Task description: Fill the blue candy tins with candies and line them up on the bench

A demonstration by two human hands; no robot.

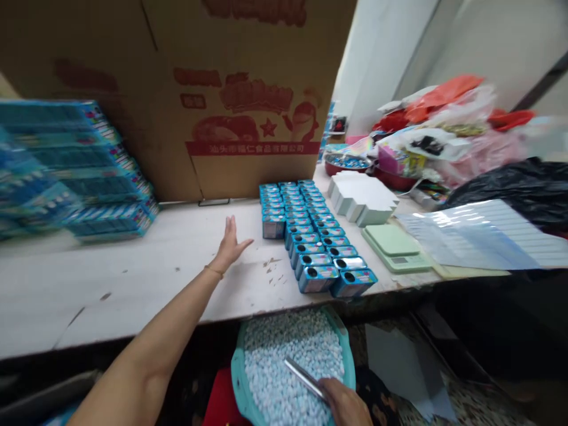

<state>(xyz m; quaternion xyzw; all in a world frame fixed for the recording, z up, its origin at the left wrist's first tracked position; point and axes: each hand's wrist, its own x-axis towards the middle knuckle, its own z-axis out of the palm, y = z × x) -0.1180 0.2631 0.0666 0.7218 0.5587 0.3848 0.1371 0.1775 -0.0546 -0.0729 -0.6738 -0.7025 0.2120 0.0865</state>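
My left hand point(229, 241) is held out over the white table point(177, 278), fingers stretched and thumb spread, with nothing in it. To its right stand rows of small blue tins point(318, 275) with dark round marks on their tops, apart from the hand. Below the table edge, my right hand point(348, 403) is closed around a slim, shiny metal tool point(305, 377); its exact kind cannot be made out. That tool lies over a turquoise basin point(238, 373) full of small pale blue and white candies point(288, 337).
A large printed cardboard box point(252, 118) stands behind the tins. Stacked blue packs point(110, 222) are at the left. On the right are white trays point(366, 192), a pale green scale point(396, 248), plastic sheets point(479, 231) and a heap of bags point(461, 118).
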